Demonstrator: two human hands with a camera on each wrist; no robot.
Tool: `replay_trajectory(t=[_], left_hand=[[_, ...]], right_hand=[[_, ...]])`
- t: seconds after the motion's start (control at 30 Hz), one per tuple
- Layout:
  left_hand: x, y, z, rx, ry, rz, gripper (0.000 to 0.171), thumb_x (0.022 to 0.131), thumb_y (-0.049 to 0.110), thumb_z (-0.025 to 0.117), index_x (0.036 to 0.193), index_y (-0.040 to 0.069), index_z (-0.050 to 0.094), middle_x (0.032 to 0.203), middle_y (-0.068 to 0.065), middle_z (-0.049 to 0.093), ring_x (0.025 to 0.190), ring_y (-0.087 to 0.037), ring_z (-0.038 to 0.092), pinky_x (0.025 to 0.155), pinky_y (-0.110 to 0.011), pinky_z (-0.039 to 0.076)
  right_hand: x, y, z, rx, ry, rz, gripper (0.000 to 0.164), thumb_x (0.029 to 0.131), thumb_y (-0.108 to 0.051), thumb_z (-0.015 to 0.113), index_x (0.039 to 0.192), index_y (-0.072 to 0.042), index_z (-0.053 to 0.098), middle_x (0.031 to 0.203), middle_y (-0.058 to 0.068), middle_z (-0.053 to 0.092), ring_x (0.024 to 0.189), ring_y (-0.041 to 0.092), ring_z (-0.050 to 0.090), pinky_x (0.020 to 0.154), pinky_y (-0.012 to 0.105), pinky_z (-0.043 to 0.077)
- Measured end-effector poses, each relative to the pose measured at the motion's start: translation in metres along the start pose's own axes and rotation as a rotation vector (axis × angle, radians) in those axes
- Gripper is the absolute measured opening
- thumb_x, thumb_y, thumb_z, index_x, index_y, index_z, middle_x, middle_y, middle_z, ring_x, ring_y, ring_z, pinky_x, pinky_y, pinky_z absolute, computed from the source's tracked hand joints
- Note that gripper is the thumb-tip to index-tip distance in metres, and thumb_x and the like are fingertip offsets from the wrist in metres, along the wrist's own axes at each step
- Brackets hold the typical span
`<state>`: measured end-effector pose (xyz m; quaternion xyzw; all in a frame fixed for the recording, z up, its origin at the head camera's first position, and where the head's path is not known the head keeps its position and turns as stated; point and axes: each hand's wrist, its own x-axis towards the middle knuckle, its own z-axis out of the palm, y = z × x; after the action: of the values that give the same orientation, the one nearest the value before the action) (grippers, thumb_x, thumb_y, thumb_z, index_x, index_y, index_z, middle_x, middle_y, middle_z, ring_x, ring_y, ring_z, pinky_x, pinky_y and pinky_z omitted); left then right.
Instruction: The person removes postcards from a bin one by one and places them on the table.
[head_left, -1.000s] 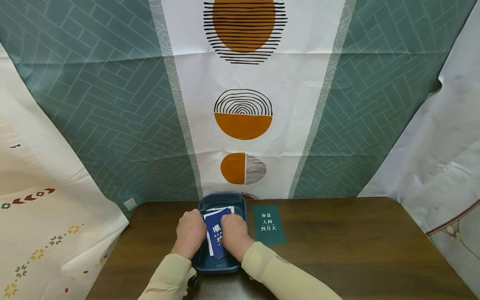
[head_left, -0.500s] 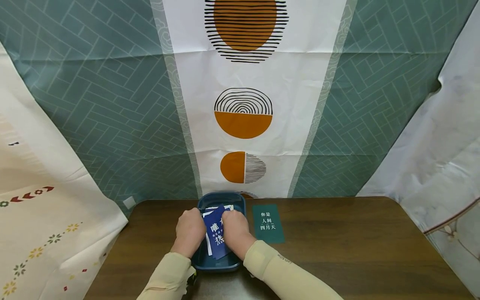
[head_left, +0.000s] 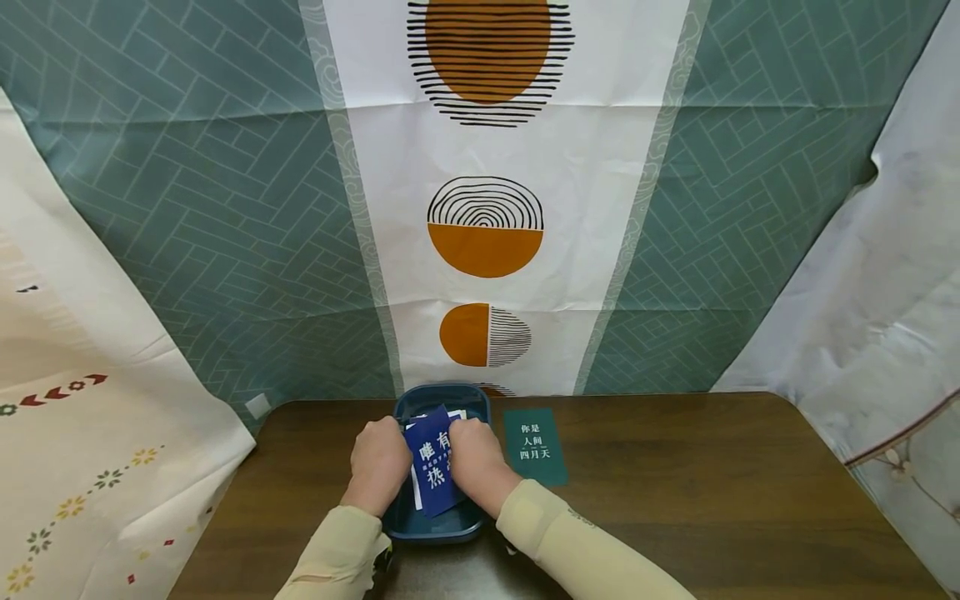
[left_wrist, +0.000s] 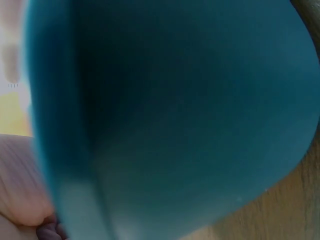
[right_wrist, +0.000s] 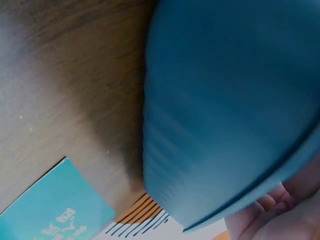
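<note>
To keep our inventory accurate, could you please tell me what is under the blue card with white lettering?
White paper edges peek out past the blue card, with the tray below. That card and the right hand cover the rest; the number cannot be told.

Supporting a blue basin [head_left: 437,532] near the far edge of a brown wood-grained table [head_left: 712,492], stretching well out to the basin's right, also carrying a dark green card [head_left: 536,447] lying flat just right of the basin, showing white lettering.

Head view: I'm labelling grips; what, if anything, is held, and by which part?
Right hand: apparently the blue card, by its right edge. Left hand: its hold cannot be told.
</note>
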<state>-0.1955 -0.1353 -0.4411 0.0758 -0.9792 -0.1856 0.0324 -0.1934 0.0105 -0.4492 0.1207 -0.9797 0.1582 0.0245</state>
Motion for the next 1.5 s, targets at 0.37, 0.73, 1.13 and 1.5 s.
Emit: replay_trajectory(t=[0.37, 0.73, 1.13, 1.5], left_hand=[[-0.002, 0.000, -0.002, -0.007, 0.001, 0.021, 0.012, 0.081, 0.006, 0.059, 0.087, -0.004, 0.062, 0.074, -0.015, 0.060, 0.052, -0.020, 0.052, 0.045, -0.039, 0.047], [-0.001, -0.001, -0.006, 0.004, -0.020, -0.003, 0.011, 0.081, 0.005, 0.058, 0.085, -0.005, 0.060, 0.070, -0.014, 0.057, 0.051, -0.020, 0.051, 0.043, -0.037, 0.046], [-0.002, 0.000, -0.001, 0.001, -0.031, -0.002, 0.013, 0.080, 0.006, 0.059, 0.088, -0.005, 0.062, 0.073, -0.015, 0.058, 0.053, -0.020, 0.051, 0.044, -0.035, 0.045], [-0.003, 0.001, -0.002, 0.015, -0.033, -0.013, 0.015, 0.080, 0.006, 0.061, 0.091, -0.005, 0.061, 0.076, -0.016, 0.059, 0.052, -0.020, 0.050, 0.047, -0.038, 0.048]], right_hand=[[-0.003, 0.011, -0.015, 0.219, 0.022, 0.035, 0.019, 0.079, -0.015, 0.071, 0.093, -0.002, 0.066, 0.079, 0.003, 0.064, 0.063, 0.011, 0.060, 0.052, 0.029, 0.050], [-0.009, 0.033, -0.047, 0.411, 0.095, 0.053, 0.035, 0.077, -0.018, 0.074, 0.060, -0.012, 0.045, 0.052, -0.004, 0.027, 0.044, 0.010, 0.033, 0.041, 0.022, 0.026], [-0.018, 0.101, -0.076, 0.471, 0.229, 0.199, 0.016, 0.078, -0.018, 0.074, 0.080, -0.006, 0.063, 0.063, -0.003, 0.056, 0.055, 0.011, 0.052, 0.049, 0.027, 0.043], [-0.023, 0.152, -0.080, 0.452, 0.176, 0.360, 0.021, 0.077, -0.022, 0.075, 0.081, -0.004, 0.064, 0.067, 0.001, 0.058, 0.058, 0.013, 0.055, 0.051, 0.027, 0.047]])
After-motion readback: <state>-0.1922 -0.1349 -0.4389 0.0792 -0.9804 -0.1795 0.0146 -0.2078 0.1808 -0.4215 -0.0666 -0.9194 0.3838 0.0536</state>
